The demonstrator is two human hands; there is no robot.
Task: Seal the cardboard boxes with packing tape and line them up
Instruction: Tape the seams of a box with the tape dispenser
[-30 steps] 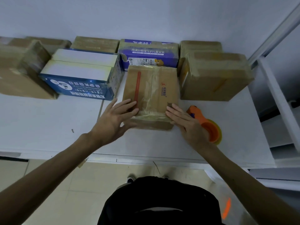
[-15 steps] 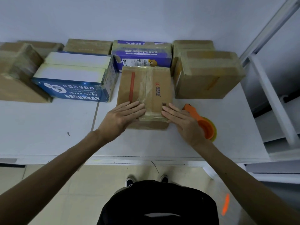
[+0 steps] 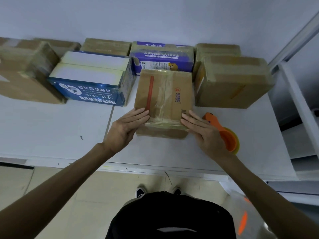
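The left hand (image 3: 124, 128) and right hand (image 3: 205, 133) stay flat, fingers straight, pressing the taped box's (image 3: 172, 94) near corners. The box has barely shifted, and the tape dispenser (image 3: 227, 138) is unmoved.

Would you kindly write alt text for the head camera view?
A person's left hand and right hand press flat on the near end of a taped cardboard box on a table. Other boxes line the wall; an orange tape dispenser lies beside the right hand.
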